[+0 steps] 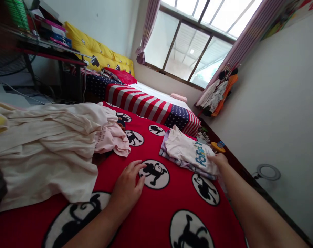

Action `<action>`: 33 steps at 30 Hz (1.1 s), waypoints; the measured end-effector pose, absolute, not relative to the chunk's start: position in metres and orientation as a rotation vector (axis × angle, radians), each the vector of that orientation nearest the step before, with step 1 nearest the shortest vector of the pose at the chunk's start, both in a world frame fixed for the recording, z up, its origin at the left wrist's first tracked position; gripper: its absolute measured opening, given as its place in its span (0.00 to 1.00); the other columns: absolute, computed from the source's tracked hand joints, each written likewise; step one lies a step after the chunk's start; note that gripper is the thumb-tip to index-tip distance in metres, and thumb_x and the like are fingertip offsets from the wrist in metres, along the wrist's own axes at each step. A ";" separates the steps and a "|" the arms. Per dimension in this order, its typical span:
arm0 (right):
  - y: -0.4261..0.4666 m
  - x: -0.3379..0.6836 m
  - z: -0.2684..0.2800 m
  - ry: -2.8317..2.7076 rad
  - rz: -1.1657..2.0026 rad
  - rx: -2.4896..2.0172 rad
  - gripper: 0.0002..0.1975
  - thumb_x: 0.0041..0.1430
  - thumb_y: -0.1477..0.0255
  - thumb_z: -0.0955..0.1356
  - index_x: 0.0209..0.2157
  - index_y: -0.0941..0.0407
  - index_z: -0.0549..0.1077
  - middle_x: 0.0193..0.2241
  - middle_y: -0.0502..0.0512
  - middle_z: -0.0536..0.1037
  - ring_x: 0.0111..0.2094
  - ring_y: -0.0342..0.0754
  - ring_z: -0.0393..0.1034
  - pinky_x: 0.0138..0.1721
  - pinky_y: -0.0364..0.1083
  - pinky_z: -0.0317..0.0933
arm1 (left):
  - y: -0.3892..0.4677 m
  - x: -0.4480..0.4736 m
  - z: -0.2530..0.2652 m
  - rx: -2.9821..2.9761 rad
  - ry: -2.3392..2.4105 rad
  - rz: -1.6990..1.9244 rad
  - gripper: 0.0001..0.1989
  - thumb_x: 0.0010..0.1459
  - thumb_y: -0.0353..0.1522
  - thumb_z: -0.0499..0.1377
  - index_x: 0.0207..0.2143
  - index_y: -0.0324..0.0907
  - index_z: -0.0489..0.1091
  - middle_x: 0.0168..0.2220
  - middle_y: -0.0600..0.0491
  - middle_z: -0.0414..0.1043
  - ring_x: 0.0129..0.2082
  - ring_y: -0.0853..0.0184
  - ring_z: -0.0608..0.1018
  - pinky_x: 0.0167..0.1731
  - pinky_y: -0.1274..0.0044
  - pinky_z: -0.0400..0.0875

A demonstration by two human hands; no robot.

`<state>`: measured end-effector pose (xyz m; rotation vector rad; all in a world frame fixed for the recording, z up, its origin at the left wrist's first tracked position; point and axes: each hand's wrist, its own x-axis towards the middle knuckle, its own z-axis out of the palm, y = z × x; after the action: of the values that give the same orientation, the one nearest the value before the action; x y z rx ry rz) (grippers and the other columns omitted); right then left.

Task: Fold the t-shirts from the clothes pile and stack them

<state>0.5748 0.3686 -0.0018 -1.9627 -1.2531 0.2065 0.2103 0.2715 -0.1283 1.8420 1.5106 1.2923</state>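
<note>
Touches the edge of a folded white shirt (184,146) with the right hand (218,162) — cannot tell whether gripping, with the undersides of those fingers hidden. Lies flat leftward from the fingertips, with blue-green letters hard to read in full. Beneath the shirt, left of the same hand, a folded lilac cloth (169,157), mostly covered. Holds the left hand (129,182) open over the red blanket (146,210) — contact unclear. Left of that hand, a rumpled cream cloth (55,137), cut off at the side, and a partly hidden pink shirt (110,137).
</note>
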 end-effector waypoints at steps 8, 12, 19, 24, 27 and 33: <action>0.418 0.524 -0.038 -1.598 -0.335 -2.130 0.27 0.64 0.55 0.57 0.61 0.50 0.60 0.65 0.58 0.55 0.65 0.58 0.41 0.61 0.65 0.32 | 0.270 0.209 -0.131 1.923 1.529 1.287 0.15 0.52 0.30 0.56 0.43 0.49 0.72 0.50 0.52 0.70 0.51 0.59 0.73 0.53 0.66 0.67; 0.419 0.499 -0.079 -1.768 0.026 -2.478 0.36 0.61 0.46 0.50 0.66 0.47 0.46 0.68 0.58 0.42 0.67 0.64 0.34 0.58 0.72 0.31 | 0.269 0.210 -0.131 1.908 1.517 1.296 0.15 0.52 0.29 0.57 0.42 0.49 0.72 0.50 0.52 0.70 0.51 0.59 0.73 0.53 0.66 0.67; 0.390 0.474 -0.066 -1.814 0.179 -2.476 0.35 0.64 0.51 0.49 0.67 0.53 0.46 0.67 0.67 0.43 0.66 0.65 0.38 0.57 0.70 0.40 | 0.269 0.209 -0.125 1.890 1.462 1.267 0.12 0.52 0.25 0.57 0.38 0.46 0.74 0.49 0.49 0.69 0.50 0.59 0.72 0.53 0.65 0.67; 0.285 0.409 -0.098 -2.148 -0.017 -2.239 0.31 0.65 0.57 0.54 0.66 0.51 0.49 0.68 0.58 0.39 0.68 0.57 0.31 0.62 0.63 0.37 | 0.267 0.209 -0.118 1.896 1.458 1.251 0.12 0.52 0.24 0.57 0.38 0.44 0.75 0.49 0.48 0.69 0.51 0.59 0.72 0.54 0.66 0.65; 0.217 0.378 -0.116 -2.189 -0.092 -2.194 0.29 0.65 0.59 0.55 0.65 0.50 0.51 0.67 0.56 0.44 0.67 0.57 0.35 0.62 0.63 0.38 | 0.264 0.207 -0.115 1.896 1.448 1.234 0.12 0.53 0.25 0.58 0.38 0.43 0.76 0.49 0.47 0.69 0.51 0.59 0.71 0.55 0.67 0.64; 0.162 0.361 -0.117 -2.198 -0.103 -2.068 0.29 0.63 0.59 0.57 0.64 0.51 0.57 0.66 0.56 0.50 0.67 0.57 0.40 0.62 0.63 0.41 | 0.260 0.202 -0.109 1.875 1.383 1.253 0.11 0.53 0.23 0.58 0.36 0.42 0.77 0.48 0.47 0.71 0.49 0.62 0.73 0.54 0.69 0.64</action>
<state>0.3607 0.1620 -0.1168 -2.0680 -2.1983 -0.1029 0.2015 0.2598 -0.1088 1.8745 1.3835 1.2526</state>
